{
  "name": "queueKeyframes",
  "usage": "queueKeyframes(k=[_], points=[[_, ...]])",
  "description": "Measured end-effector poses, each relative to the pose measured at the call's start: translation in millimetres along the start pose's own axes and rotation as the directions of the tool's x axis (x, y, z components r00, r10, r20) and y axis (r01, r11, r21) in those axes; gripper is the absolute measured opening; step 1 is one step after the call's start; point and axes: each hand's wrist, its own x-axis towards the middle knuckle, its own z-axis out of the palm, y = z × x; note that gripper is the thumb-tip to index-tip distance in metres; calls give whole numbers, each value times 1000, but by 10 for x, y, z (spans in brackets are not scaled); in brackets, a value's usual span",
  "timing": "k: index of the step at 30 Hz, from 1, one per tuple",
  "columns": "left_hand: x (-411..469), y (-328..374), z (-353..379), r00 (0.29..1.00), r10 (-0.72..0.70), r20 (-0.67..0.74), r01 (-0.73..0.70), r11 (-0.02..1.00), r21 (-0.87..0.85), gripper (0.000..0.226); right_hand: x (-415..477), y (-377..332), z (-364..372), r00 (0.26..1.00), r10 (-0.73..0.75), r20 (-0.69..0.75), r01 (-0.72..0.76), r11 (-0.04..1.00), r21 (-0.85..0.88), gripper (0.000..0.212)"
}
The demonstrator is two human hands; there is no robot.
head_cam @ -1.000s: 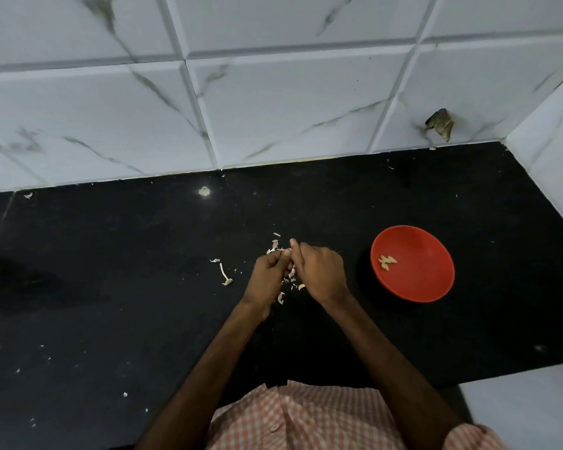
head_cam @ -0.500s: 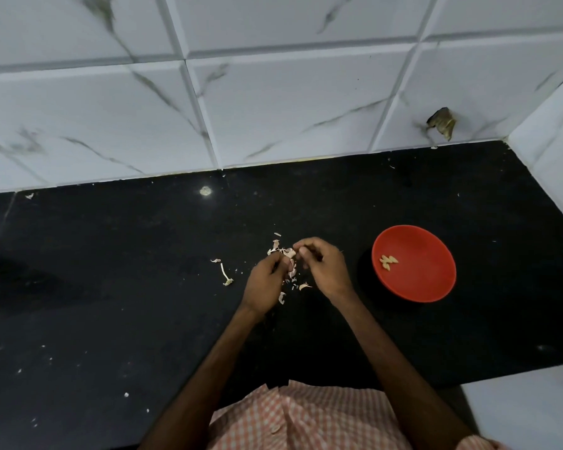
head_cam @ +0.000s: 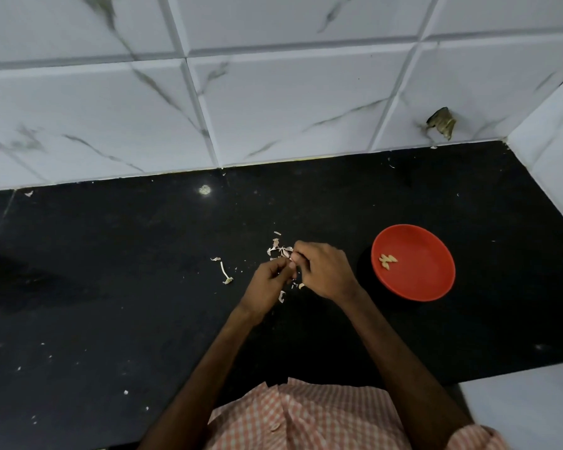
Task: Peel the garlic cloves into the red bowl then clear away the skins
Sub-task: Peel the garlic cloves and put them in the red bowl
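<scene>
Left hand and right hand both pinch a garlic clove I barely see, skins beneath, red bowl nearby.

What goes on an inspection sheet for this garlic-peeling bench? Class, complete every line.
Surface: black polished stone counter, dotted with pale crumbs.
Job's things: round red bowl holding a few peeled garlic cloves, right of the hands.
Clutter: papery garlic skins by the fingertips; a thin pale stem scrap further left.
Grippers: left hand and right hand meet, both pinching one garlic piece, largely hidden.
Cables: nothing seen.
Surroundings: white marble-veined wall tiles; a brown scrap stuck on one.
</scene>
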Motion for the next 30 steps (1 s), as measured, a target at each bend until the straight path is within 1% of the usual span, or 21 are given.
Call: queueKeyframes(k=[2,3,4,5,7,8,10,13,16,19,21,22,25,27,28,29,30], points=[[18,-65,-3,998,59,-19,-56,989,136,27,7,-2,17,999,33,32,-30,996,-88,20],[26,-65,-5,997,64,-31,-59,987,149,28,13,-10,23,998,53,38,-49,994,-101,24],[30,-42,-3,997,67,-45,-60,990,130,29,24,-17,40,996,76,41,-73,994,-79,27],[30,-13,1,997,62,-55,-57,995,83,30,27,-26,50,996,90,27,-90,996,-15,31],[30,52,28,998,-3,-67,-2,998,-70,31,27,-12,66,993,117,-13,-113,978,173,36],[17,90,41,995,-60,-74,50,989,-138,32,26,6,70,993,114,-19,-107,965,242,36],[-18,122,44,983,-163,-79,143,966,-216,35,12,38,84,997,73,-13,-66,955,288,26],[-52,153,20,963,-264,-60,233,923,-307,33,-2,73,111,995,38,-92,4,906,424,12],[-48,181,-10,957,-288,-41,260,910,-325,30,-22,98,128,990,38,-138,34,874,485,3],[-37,184,-16,956,-289,-42,262,914,-311,33,-29,106,139,985,47,-166,47,851,522,8],[-38,191,-12,955,-292,-45,265,913,-310,33,-20,86,132,985,39,-168,52,862,503,7],[-39,193,-9,957,-288,-43,262,914,-309,34,-26,74,126,987,27,-161,52,884,465,9],[-56,208,9,968,-248,-39,225,925,-308,37,-62,48,110,980,-65,-186,107,968,225,24],[-56,197,12,976,-214,-33,195,936,-292,38,-71,26,115,975,-74,-208,105,985,139,31],[-56,196,15,979,-200,-34,182,941,-287,38,-67,15,122,978,-44,-204,74,987,141,35],[-56,198,18,981,-189,-36,171,943,-285,38,-57,9,136,982,-1,-191,35,983,179,38],[-58,206,15,983,-179,-36,162,945,-284,36,-51,-3,151,983,47,-175,1,964,266,41]])
